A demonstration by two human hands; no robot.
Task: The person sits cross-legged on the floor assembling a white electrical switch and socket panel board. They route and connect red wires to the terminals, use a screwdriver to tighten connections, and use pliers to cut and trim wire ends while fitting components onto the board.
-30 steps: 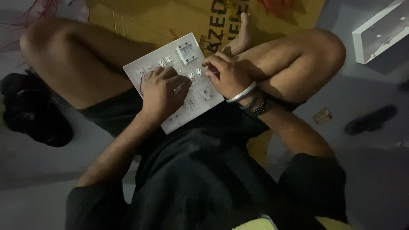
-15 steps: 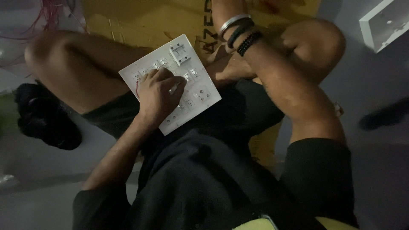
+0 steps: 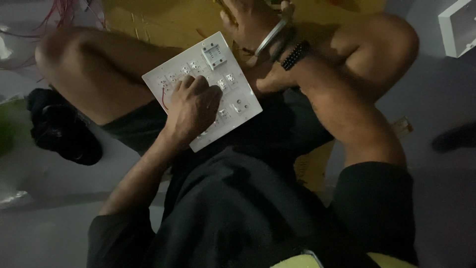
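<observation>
Grey floor point(image 3: 44, 233) spreads under me, dim, with yellow cardboard point(image 3: 163, 22) laid over it at twelve o'clock and thin red wires point(image 3: 62, 12) trailing at eleven. I see a white box point(image 3: 458, 27), open side showing, at two o'clock; I cannot tell what it holds. A black sandal point(image 3: 62, 131) lies at nine o'clock beside my left knee. I sit cross-legged, and the white switch panel point(image 3: 203, 87) lies tilted across my lap, just above centre. My left hand point(image 3: 193, 106) rests on the panel's middle, fingers point(image 3: 191, 84) curled narrow and pressing among the small switches. My right hand point(image 3: 250, 22) reaches to twelve o'clock over the cardboard, off the panel, a metal bangle point(image 3: 270, 37) and dark beaded bands point(image 3: 295, 54) at the wrist; I cannot tell how its fingers stand.
</observation>
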